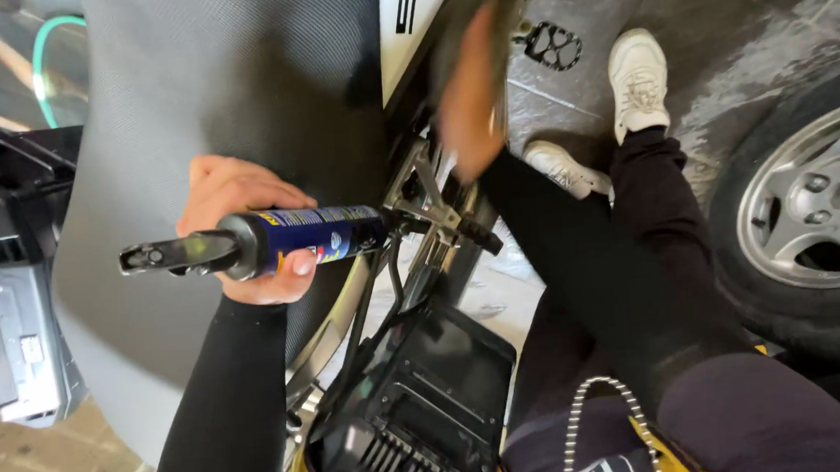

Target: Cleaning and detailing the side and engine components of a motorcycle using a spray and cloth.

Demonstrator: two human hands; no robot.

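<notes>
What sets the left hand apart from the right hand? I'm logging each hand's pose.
The left hand grips a blue spray can lying sideways and looks sharp; the right hand is motion-blurred, pressing a dark cloth against the black frame. Both wear long black sleeves.

1. I see tight black long sleeves (229, 397) on both arms, running down to the wrists.
2. Hands: left hand (242, 224) and right hand (469, 95) are bare, no gloves.
3. Black trousers (638, 250).
4. White lace-up sneakers (638, 78).
5. Beaded white-and-black cord (598, 383) at the waist.
</notes>
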